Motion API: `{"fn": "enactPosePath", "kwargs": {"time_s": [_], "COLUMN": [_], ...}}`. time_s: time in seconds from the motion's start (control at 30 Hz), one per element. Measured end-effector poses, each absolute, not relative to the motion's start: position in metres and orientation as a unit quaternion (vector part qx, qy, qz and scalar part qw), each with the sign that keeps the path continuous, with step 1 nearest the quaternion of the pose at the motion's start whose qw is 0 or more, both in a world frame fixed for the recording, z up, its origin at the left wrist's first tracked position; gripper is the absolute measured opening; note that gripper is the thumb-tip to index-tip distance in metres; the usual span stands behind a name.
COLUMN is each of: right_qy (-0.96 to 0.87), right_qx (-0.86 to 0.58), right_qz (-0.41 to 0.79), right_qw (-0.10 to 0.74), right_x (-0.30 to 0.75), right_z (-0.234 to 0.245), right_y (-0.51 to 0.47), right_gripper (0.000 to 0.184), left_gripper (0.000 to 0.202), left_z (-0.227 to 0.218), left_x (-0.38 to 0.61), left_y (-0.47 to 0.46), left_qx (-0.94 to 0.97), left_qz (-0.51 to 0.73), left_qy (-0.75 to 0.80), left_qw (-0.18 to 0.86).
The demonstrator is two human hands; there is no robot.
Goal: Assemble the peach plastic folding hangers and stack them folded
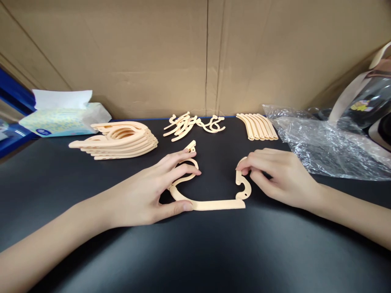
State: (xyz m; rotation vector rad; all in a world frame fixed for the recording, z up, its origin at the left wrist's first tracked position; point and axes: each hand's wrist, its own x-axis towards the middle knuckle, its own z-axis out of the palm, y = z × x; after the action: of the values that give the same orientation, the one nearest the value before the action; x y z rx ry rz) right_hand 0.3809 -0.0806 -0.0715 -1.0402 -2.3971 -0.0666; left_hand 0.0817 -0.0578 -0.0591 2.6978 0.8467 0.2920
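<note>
A peach plastic hanger piece (pixel 214 204) lies flat on the black table (pixel 195 252), a long bar with curved ends. My left hand (pixel 152 191) grips its left curved end between thumb and fingers. My right hand (pixel 275 173) pinches a small hook-shaped peach part (pixel 242 187) at the bar's right end, where it touches the bar.
A stack of finished peach hangers (pixel 117 140) sits at the back left. Behind them is a tissue pack (pixel 61 116). Small hook parts (pixel 191 124) and a row of curved arms (pixel 257 126) lie at the back. A clear plastic bag (pixel 324 148) is at the right. Cardboard (pixel 195 53) walls the rear.
</note>
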Motion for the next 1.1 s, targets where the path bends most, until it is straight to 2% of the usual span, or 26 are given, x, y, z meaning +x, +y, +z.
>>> {"fn": "enactPosePath", "kwargs": {"time_s": [0.13,0.3,0.37,0.43,0.5,0.7,0.93,1.0,1.1], "right_qy": [-0.935,-0.946,-0.949,-0.954,-0.957,-0.957,-0.960,-0.961,-0.956], "right_qx": [-0.271,-0.199,-0.184,-0.170,-0.158,-0.156,-0.171,-0.178,-0.208], "right_qz": [0.003,0.061,0.060,0.056,0.051,0.039,0.034,0.032,0.014], "right_qw": [0.231,0.247,0.248,0.242,0.237,0.240,0.218,0.210,0.204], "right_x": [0.378,0.371,0.367,0.364,0.362,0.363,0.365,0.366,0.366], "right_z": [-0.067,-0.067,-0.067,-0.068,-0.069,-0.068,-0.068,-0.068,-0.068], "right_y": [-0.085,-0.094,-0.098,-0.101,-0.102,-0.103,-0.100,-0.098,-0.095], "right_gripper": [0.026,0.022,0.018,0.035,0.043,0.028,0.033,0.035,0.034], "left_gripper": [0.055,0.068,0.071,0.074,0.078,0.083,0.090,0.088,0.065], "left_z": [-0.062,-0.068,-0.070,-0.072,-0.073,-0.074,-0.071,-0.069,-0.067], "left_x": [0.080,0.078,0.078,0.078,0.078,0.079,0.079,0.079,0.080], "left_y": [-0.056,-0.054,-0.054,-0.055,-0.055,-0.055,-0.055,-0.056,-0.058], "left_qx": [0.942,0.946,0.945,0.944,0.945,0.944,0.940,0.940,0.934], "left_qz": [0.087,0.091,0.095,0.096,0.097,0.104,0.119,0.116,0.125], "left_qy": [0.292,0.290,0.294,0.299,0.300,0.300,0.294,0.288,0.299], "left_qw": [0.141,0.117,0.107,0.098,0.091,0.090,0.127,0.141,0.153]}}
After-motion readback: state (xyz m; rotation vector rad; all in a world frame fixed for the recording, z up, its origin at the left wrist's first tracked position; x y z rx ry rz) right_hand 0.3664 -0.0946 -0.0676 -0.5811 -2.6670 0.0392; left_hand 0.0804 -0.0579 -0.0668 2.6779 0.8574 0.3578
